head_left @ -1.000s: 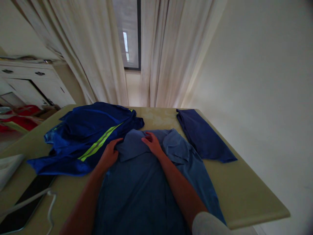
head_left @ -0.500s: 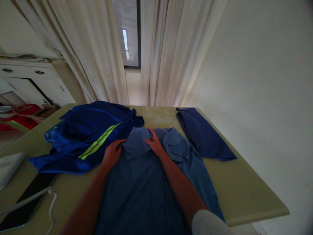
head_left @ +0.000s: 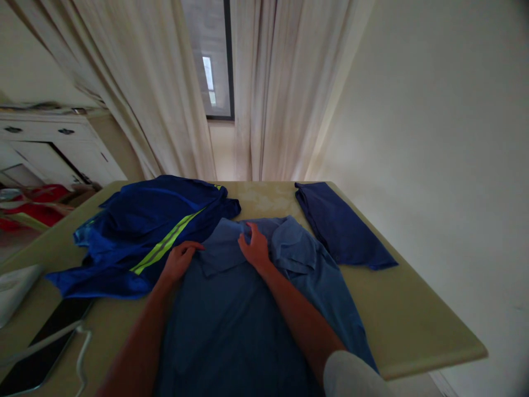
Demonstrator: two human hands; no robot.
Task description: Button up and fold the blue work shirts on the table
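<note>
A blue-grey shirt (head_left: 231, 320) lies spread in front of me, its upper part towards the far side of the table. At its upper left, a folded-over flap of the cloth (head_left: 221, 253) lies on the body. My left hand (head_left: 181, 260) rests at the left edge of that flap, fingers stretched out and fingertips touching the cloth. Over the flap's right part is my right hand (head_left: 255, 248), with thumb and forefinger apart. Right of it, a bunched, folded part of the shirt (head_left: 294, 248) shows creases. My right forearm covers some of the shirt.
A bright blue garment with a yellow-green reflective stripe (head_left: 167, 241) lies left on the table (head_left: 417, 325). A folded navy garment (head_left: 345, 226) lies near the right edge. At left are a dark phone (head_left: 45, 342), a white cable (head_left: 82, 353) and a white box (head_left: 16, 289).
My left hand has drawn slightly left and its fingers have straightened from the cloth. My right hand's fingers have loosened and spread. The flap lies a little flatter; the view shifted slightly.
</note>
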